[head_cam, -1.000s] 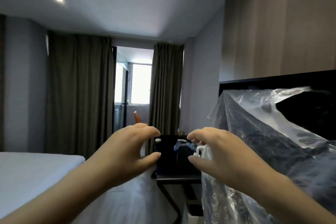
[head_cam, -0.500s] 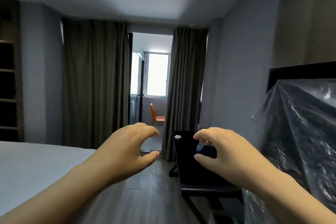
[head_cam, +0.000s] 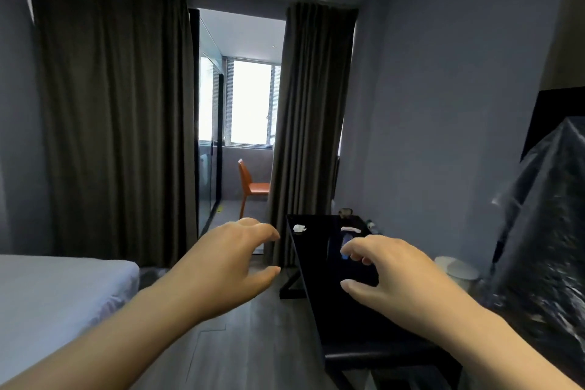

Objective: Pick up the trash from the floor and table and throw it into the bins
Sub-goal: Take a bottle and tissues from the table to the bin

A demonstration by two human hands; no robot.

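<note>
A long black table (head_cam: 310,250) runs along the right wall. On its far end lie a crumpled white scrap (head_cam: 299,228), a flat white piece (head_cam: 350,229) and a blue plastic item (head_cam: 345,240), partly hidden by my fingers. My right hand (head_cam: 392,272) hovers above the table, fingers loosely curled, holding nothing. My left hand (head_cam: 234,258) floats over the floor left of the table, fingers relaxed and empty. A white bin (head_cam: 456,269) stands beyond the table by the wall.
A white bed (head_cam: 53,291) fills the lower left. Something large wrapped in clear plastic (head_cam: 544,263) stands at the right. Dark curtains (head_cam: 107,123) frame a doorway to a balcony with an orange chair (head_cam: 250,188). Wood floor (head_cam: 240,332) lies between bed and table.
My view has swung left and down, so the plastic-wrapped thing slid to the right edge. The table and its scraps are nearer. My right hand has opened wider above the table.
</note>
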